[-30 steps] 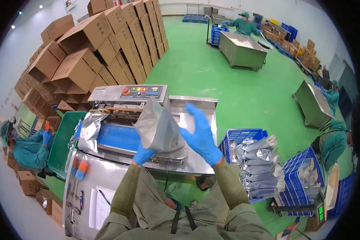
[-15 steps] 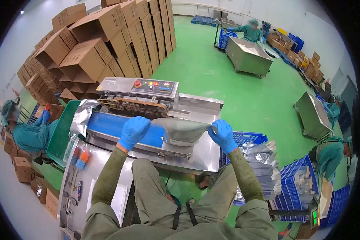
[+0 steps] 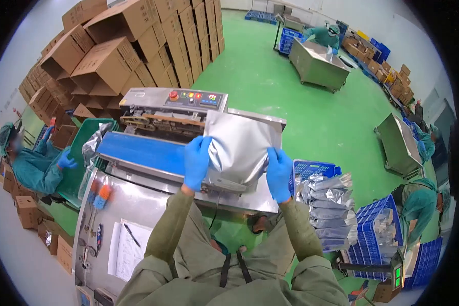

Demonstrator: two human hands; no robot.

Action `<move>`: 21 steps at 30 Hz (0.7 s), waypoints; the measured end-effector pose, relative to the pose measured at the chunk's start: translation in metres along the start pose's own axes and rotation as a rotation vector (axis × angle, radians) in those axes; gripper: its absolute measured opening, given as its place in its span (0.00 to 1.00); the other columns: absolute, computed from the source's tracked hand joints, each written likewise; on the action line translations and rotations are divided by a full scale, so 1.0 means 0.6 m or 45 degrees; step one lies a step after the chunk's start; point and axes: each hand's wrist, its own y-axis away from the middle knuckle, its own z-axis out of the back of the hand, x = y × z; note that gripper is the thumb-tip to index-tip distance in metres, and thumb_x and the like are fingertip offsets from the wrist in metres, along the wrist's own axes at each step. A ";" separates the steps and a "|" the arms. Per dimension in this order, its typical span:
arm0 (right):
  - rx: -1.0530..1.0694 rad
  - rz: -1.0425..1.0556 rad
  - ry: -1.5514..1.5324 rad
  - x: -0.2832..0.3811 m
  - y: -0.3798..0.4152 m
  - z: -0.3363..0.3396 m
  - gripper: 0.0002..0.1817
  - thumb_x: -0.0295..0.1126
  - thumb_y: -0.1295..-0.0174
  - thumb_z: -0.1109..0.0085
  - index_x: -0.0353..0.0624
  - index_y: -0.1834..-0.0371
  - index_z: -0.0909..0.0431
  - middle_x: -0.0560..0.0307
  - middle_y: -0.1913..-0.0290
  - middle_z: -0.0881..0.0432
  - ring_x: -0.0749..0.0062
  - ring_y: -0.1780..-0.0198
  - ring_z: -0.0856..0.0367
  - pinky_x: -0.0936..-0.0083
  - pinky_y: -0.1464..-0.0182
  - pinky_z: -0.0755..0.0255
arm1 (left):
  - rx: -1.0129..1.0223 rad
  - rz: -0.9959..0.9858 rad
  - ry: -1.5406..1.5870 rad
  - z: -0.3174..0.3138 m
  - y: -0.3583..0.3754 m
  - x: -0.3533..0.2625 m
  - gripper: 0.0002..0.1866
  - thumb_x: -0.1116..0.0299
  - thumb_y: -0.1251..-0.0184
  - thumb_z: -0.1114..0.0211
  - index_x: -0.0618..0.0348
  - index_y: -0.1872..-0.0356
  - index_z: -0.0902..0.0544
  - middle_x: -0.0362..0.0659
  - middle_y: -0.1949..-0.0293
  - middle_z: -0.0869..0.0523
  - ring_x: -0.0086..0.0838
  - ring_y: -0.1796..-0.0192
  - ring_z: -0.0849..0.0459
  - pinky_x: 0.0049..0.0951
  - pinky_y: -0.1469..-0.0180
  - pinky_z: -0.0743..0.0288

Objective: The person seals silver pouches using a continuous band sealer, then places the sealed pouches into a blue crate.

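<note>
A silver foil bag [image 3: 242, 148] is held up between my blue-gloved hands, its broad face towards me. My left hand [image 3: 197, 162] grips the bag's left edge, fingers closed on it. On the other side my right hand [image 3: 279, 174] pinches the right edge. Behind and left of the bag stands a band sealing machine [image 3: 173, 104] with a red button and lit display. Its blue conveyor belt [image 3: 143, 153] runs to the left of my left hand. The bag hides the right part of the machine.
Several silver bags fill a blue crate [image 3: 316, 169] at my right. A steel table [image 3: 99, 239] at left carries papers [image 3: 132, 250], a pen and tools. A green bin [image 3: 76, 168] stands beyond the belt, near a co-worker [image 3: 33, 163]. Cardboard boxes [image 3: 117, 66] are stacked behind.
The bag has been lifted and turned so its wide face shows, where before its top was stretched between my hands. My hands are closer together. The co-worker at left has lowered an arm towards the green bin.
</note>
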 end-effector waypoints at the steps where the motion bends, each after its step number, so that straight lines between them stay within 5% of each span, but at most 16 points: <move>1: -0.033 0.082 -0.051 -0.007 -0.013 -0.018 0.16 0.34 0.27 0.46 0.34 0.71 0.20 0.65 0.81 0.27 0.86 0.78 0.32 0.77 0.76 0.38 | 0.028 0.100 0.002 -0.013 -0.024 0.039 0.11 0.68 0.32 0.36 0.68 0.64 0.13 0.41 0.74 0.14 0.18 0.71 0.22 0.28 0.69 0.29; 7: -0.032 -0.213 -0.002 -0.173 -0.055 -0.042 0.22 0.39 0.30 0.43 0.36 0.80 0.24 0.65 0.83 0.30 0.83 0.78 0.33 0.74 0.77 0.39 | 0.152 0.369 -0.166 -0.024 -0.079 0.263 0.14 0.64 0.42 0.31 0.68 0.76 0.14 0.42 0.81 0.17 0.20 0.77 0.23 0.31 0.73 0.31; 17: 0.008 -0.212 0.036 -0.264 -0.111 -0.119 0.24 0.40 0.30 0.43 0.34 0.81 0.25 0.61 0.83 0.28 0.78 0.77 0.32 0.69 0.73 0.36 | 0.120 0.273 -0.386 0.018 -0.143 0.357 0.17 0.60 0.42 0.30 0.69 0.76 0.14 0.49 0.80 0.14 0.29 0.77 0.19 0.36 0.71 0.28; 21: 0.091 -0.208 -0.007 -0.278 -0.117 -0.151 0.24 0.41 0.30 0.43 0.34 0.80 0.23 0.58 0.83 0.24 0.74 0.78 0.29 0.69 0.71 0.33 | 0.140 0.165 -0.483 0.052 -0.159 0.333 0.19 0.57 0.41 0.33 0.67 0.76 0.14 0.54 0.77 0.14 0.39 0.76 0.15 0.40 0.69 0.25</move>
